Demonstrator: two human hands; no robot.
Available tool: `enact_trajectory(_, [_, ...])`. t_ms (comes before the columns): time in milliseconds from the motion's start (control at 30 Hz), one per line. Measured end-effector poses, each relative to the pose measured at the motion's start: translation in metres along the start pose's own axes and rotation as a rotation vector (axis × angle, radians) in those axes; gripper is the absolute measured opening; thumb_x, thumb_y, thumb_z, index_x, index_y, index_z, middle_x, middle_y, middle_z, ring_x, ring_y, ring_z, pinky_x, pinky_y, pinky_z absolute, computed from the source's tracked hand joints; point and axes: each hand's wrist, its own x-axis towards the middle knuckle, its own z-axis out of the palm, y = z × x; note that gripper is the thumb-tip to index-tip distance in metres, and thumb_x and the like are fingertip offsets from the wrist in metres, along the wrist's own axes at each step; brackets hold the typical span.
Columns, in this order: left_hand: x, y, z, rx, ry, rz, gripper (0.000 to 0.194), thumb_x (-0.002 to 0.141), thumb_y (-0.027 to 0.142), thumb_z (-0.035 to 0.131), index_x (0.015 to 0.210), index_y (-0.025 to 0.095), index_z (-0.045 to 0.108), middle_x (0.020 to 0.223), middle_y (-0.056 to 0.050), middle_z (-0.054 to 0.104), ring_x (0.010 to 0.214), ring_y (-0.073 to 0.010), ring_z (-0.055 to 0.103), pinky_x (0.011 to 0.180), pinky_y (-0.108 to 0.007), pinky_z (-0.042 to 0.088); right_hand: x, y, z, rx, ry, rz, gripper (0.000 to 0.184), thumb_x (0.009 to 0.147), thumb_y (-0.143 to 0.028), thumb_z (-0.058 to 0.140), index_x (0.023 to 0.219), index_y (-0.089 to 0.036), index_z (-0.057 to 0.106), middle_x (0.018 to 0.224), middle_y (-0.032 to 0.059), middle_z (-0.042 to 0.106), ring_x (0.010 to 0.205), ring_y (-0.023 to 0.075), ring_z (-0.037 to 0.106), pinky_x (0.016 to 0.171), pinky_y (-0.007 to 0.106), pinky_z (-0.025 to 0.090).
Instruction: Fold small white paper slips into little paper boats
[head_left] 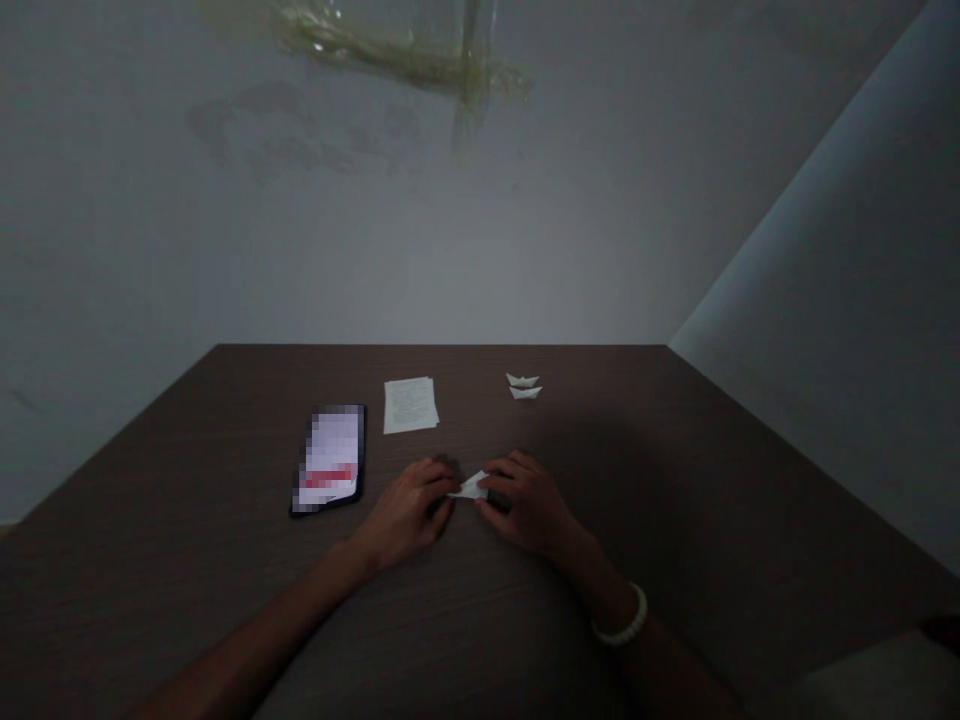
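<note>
A small piece of folded white paper (472,487) lies low over the brown table, between my two hands. My left hand (411,505) pinches its left end, fingers bent and thumb underneath. On the other side my right hand (531,503) grips the right end between thumb and fingers; a pale beaded bracelet is on that wrist. Part of the paper is hidden behind the fingertips. Two small folded paper boats (524,387) stand one behind the other farther back, to the right.
A stack of white paper sheets (410,405), apparently printed, lies behind my left hand. To its left is a phone (330,460) with its lit screen blurred out. The table (225,570) meets a stained wall (450,250) at its far edge.
</note>
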Motion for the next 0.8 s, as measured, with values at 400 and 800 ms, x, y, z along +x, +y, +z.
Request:
enact_trajectory(400, [0.0042, 0.0014, -0.0043, -0.054, 0.038, -0.035, 0.015, 0.084, 0.012, 0.054, 0.081, 0.018, 0.067, 0.09, -0.005, 0.063, 0.089, -0.0203, 0.055, 0.081, -0.035, 0.047, 0.0, 0.0013, 0.0076, 0.11, -0.014, -0.026, 0.006, 0.086, -0.019, 0.063, 0.091, -0.019, 0.065, 0.106, 0.0077, 0.064, 0.1, 0.0191, 0.059, 0.088, 0.033, 0.049])
enact_trajectory(800, [0.006, 0.0028, -0.0059, -0.097, 0.05, -0.11, 0.015, 0.086, 0.015, 0.054, 0.079, 0.018, 0.067, 0.088, -0.005, 0.06, 0.089, -0.0211, 0.052, 0.08, -0.036, 0.044, 0.0014, -0.0039, 0.0055, 0.105, -0.065, -0.113, 0.017, 0.09, -0.013, 0.054, 0.097, -0.02, 0.067, 0.105, 0.0068, 0.064, 0.101, 0.0188, 0.057, 0.089, 0.032, 0.047])
